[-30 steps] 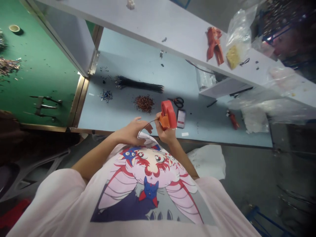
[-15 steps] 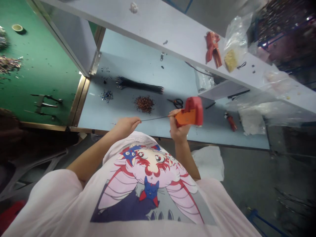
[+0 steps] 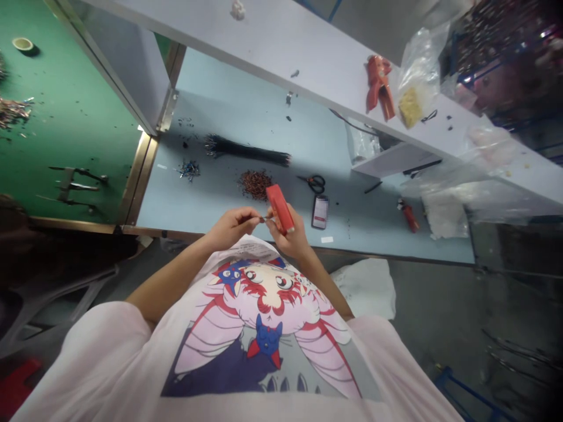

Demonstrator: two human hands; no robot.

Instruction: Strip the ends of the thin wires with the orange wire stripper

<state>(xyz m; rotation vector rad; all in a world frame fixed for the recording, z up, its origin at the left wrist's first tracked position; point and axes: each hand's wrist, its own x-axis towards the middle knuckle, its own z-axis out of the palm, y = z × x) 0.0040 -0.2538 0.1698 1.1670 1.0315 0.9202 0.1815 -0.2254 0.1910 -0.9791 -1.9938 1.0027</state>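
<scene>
No text, brand, number or sign can be read with certainty. Small lines of lettering (image 3: 251, 250) stand on the shirt (image 3: 272, 328), beyond the printed picture, too faint to make out. The phone (image 3: 320, 212) on the tabletop (image 3: 229, 88) has a lit screen with a red patch, its wording illegible. Whether the white label (image 3: 327, 240) near the tabletop's front edge bears writing cannot be told.

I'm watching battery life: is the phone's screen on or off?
On: the phone shows a bright, pale display with red near its lower end.
</scene>
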